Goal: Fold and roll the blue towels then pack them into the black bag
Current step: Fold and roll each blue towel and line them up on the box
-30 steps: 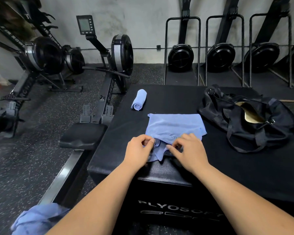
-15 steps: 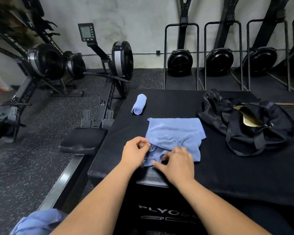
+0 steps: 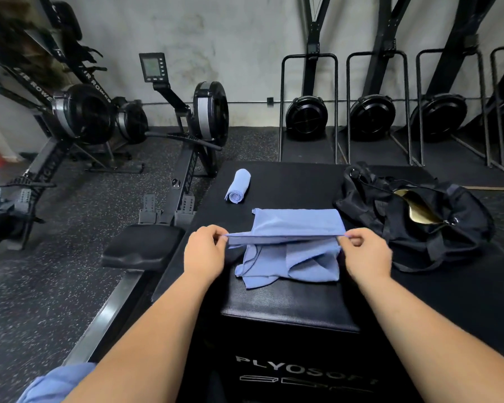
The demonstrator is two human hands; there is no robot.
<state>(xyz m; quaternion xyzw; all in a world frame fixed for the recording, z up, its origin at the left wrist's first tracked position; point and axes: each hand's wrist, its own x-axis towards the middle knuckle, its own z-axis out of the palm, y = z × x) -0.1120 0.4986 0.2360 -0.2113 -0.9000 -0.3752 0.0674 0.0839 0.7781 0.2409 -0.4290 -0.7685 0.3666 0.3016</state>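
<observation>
A blue towel (image 3: pixel 291 245) lies half folded on the black plyo box (image 3: pixel 288 309). My left hand (image 3: pixel 205 250) pinches its left corner and my right hand (image 3: pixel 364 254) pinches its right corner, stretching one edge taut above the box. The lower layers lie rumpled underneath. A rolled blue towel (image 3: pixel 238 189) rests farther back on the left of the box. The black bag (image 3: pixel 419 222) sits open at the right, with a gold lining showing inside.
More blue cloth (image 3: pixel 56 383) lies at the lower left, partly hidden by my left arm. A rowing machine (image 3: pixel 186 158) with its seat (image 3: pixel 141 245) stands close to the box's left side. Upright black machines line the back wall.
Both hands moved apart from the towel's near middle to its two corners and lifted an edge, pulling it straight. The camera also tilted down slightly.
</observation>
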